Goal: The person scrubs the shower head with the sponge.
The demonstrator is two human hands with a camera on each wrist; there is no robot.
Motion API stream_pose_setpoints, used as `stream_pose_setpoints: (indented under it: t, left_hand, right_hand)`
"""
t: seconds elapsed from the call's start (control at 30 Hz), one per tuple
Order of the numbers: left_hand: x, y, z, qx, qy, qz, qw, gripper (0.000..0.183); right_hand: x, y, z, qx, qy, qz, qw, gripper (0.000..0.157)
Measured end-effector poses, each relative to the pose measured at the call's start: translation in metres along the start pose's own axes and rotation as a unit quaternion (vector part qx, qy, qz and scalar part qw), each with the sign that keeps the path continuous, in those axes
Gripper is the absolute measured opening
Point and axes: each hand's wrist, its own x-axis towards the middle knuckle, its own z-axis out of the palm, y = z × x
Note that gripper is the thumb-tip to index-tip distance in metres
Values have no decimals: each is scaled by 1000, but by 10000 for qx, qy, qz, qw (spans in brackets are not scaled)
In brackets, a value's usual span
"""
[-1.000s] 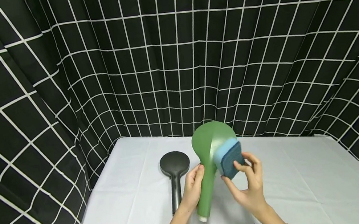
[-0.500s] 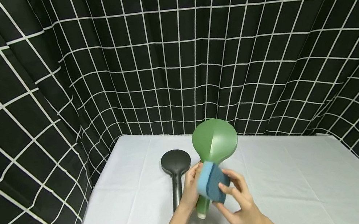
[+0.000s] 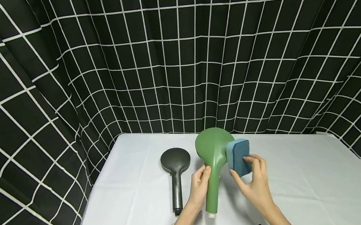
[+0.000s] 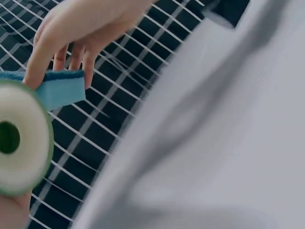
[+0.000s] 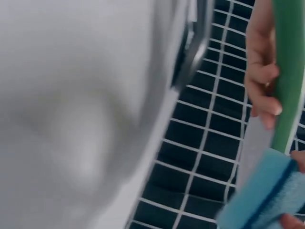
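Observation:
My left hand (image 3: 200,186) grips the handle of a green shower head (image 3: 213,147) above the table, its smooth rounded back facing up. My right hand (image 3: 255,185) pinches a two-tone blue sponge (image 3: 240,159) between thumb and fingers. The light blue side of the sponge meets the right edge of the shower head, just where head narrows to handle. In the left wrist view the round white handle end (image 4: 33,143) with its hole fills the left side, the sponge (image 4: 64,91) behind it. The right wrist view shows fingers curled around the green handle (image 5: 288,71).
A dark grey shower head (image 3: 175,160) lies on the white tablecloth (image 3: 137,205), left of the green one. Black curtains (image 3: 174,54) with a white grid surround the table at the back and sides.
The sponge went from the head down over the handle near my left hand, then back up to the right edge of the head. The green shower head dipped slightly and turned a little.

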Motion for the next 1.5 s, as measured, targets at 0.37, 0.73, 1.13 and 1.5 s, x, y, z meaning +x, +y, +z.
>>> stream_pose_setpoints:
  t: [0.37,0.73,1.13,1.5]
  left_hand:
    - [6,-27,10,5,810,-596,9949,33]
    - [15,-52,15,584,1256,-862,9866,27]
    - [14,-57,16,1903,1555,-744,9665,28]
    - [11,-51,19,3664,1629,-160,9159,36]
  right_hand:
    - [-26,3,-9,-1234,-1958,1700,9579,51]
    - [-34,1,-10,-1904,-2285,1550,9421,56]
    - [-36,3,-7,-2261,-2497,1463,9301,71]
    - [-38,0,-10,-2902,-2559,1571,9086,71]
